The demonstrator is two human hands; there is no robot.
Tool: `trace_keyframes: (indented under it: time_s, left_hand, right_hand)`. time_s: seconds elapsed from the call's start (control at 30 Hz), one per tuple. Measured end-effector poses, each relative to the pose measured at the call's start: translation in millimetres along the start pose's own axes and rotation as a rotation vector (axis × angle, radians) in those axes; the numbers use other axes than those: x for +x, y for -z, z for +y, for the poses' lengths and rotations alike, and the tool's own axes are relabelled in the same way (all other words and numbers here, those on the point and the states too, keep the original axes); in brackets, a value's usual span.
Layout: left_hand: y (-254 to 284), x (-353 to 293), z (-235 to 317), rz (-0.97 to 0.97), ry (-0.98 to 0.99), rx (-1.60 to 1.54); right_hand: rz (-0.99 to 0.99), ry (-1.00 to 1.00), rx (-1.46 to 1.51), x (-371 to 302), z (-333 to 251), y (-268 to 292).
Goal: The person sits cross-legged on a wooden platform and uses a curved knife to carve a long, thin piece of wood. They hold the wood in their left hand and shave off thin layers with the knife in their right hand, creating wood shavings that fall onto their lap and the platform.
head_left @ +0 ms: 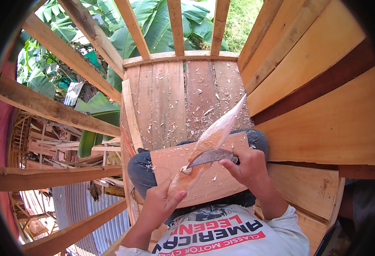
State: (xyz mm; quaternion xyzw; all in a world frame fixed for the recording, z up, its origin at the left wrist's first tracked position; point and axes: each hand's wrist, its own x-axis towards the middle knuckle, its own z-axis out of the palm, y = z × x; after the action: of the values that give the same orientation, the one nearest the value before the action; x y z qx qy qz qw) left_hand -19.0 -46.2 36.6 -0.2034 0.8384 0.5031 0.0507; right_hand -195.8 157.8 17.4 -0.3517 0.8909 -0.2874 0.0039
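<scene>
Across my lap lies a flat wooden board (167,161). On it rests a long pale piece of carved wood (216,133), tapering to a point at the far right, its surface marked with cuts. My left hand (161,201) grips the near end, thumb on top. In my right hand (250,168) is a curved knife (211,156); the fingers wrap its handle and mostly hide it. The blade crosses the carved wood, its tip beside a small curled shaving (186,170) near my left hand.
Wood shavings (202,91) are scattered over the plank floor (159,106) ahead. Slatted wooden rails (63,106) rise at the left and front, with banana leaves (153,32) beyond. Wide wooden planks (324,123) wall the right side. Corrugated metal sheets (85,213) show at the lower left.
</scene>
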Motion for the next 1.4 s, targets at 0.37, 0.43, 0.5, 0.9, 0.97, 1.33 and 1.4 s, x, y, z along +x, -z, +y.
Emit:
trace_keyframes:
  time_s: [0.37,0.43,0.5,0.9,0.97,1.33,1.4]
  left_hand:
    - [-0.7,-5.4,2.1,0.016,0.027,-0.04]
    - [2.0,-5.0,1.1,0.002,0.073,-0.048]
    - [-0.8,-4.9,-7.8,-0.023,0.051,-0.021]
    - [4.0,2.1,-6.7,0.012,-0.003,-0.033]
    - [2.6,-0.7,-8.9,0.026,0.003,-0.038]
    - [4.4,2.5,-11.5,-0.001,0.077,-0.084]
    - [3.4,2.0,-15.6,-0.027,0.061,-0.071]
  right_hand:
    - [0.095,-0.223,-0.009,16.9,22.8,11.6]
    - [0.124,-0.428,0.122,30.0,36.3,24.0]
    - [0.126,-0.211,0.078,21.7,23.4,19.6]
    - [-0.001,-0.074,0.01,9.3,6.9,1.9]
    - [0.144,-0.087,0.033,16.5,16.3,-7.8]
    - [0.072,-0.405,0.115,29.9,34.2,1.8]
    - [0.097,-0.333,0.144,30.2,27.3,6.5]
